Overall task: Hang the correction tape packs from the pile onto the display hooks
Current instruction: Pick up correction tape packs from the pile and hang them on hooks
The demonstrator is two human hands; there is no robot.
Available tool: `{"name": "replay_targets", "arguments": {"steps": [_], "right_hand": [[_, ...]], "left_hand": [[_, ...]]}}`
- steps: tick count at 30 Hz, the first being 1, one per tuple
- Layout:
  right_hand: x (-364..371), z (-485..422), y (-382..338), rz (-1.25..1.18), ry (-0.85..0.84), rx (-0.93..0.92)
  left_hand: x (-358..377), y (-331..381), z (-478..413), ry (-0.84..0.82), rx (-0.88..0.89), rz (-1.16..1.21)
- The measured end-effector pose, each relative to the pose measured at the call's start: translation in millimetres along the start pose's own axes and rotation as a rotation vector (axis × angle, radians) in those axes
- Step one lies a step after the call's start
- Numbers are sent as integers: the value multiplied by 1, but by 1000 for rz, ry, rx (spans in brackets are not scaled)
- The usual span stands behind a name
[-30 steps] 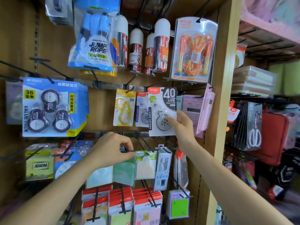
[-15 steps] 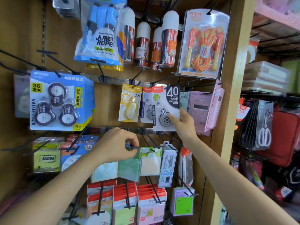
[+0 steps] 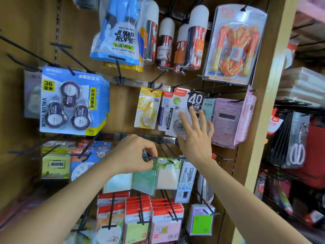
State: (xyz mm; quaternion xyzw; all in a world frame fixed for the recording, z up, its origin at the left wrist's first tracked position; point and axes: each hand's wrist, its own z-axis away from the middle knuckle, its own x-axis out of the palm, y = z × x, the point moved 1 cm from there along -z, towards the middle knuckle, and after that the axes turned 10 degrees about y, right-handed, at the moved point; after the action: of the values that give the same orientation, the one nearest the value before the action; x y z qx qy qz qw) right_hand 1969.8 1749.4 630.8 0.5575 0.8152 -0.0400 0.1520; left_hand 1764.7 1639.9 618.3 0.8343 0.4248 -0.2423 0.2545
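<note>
The left hand is curled, thumb and forefinger pinching the front end of a hook. The right hand is open, its fingers straight and spread, and it holds nothing.

In the head view the right fingers lie in front of the lower right part of the 40 pack, a white correction tape pack that hangs, slightly tilted, from a peg on the display. I cannot tell whether the fingers touch it.

- The pinched hook is below and to the left of the 40 pack, and a green pack hangs from it.
- A red-topped pack sits against the 40 pack's left edge, partly behind it.
- A yellow pack hangs just left of that one.
- A blue value pack hangs well to the left of the 40 pack.
- A pink calculator hangs near the 40 pack's right.
- An orange jump rope hangs above the 40 pack, to its right.
</note>
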Motion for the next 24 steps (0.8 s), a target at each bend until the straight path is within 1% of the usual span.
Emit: {"name": "replay_targets", "arguments": {"steps": [4, 11, 15, 18, 22, 24], "right_hand": [[18, -22, 2, 60, -130, -66], [53, -56, 14, 86, -450, -83], [59, -70, 20, 84, -561, -91], [59, -75, 24, 109, -678, -96], [52, -67, 20, 55, -760, -75], [40, -57, 12, 24, -771, -81]], "left_hand": [[0, -1, 1, 1, 10, 9], [2, -4, -1, 8, 3, -1], [4, -7, -2, 8, 35, -55], [6, -6, -2, 11, 53, -89], [6, -5, -2, 4, 39, -116], [6, -5, -2, -5, 39, -128]]}}
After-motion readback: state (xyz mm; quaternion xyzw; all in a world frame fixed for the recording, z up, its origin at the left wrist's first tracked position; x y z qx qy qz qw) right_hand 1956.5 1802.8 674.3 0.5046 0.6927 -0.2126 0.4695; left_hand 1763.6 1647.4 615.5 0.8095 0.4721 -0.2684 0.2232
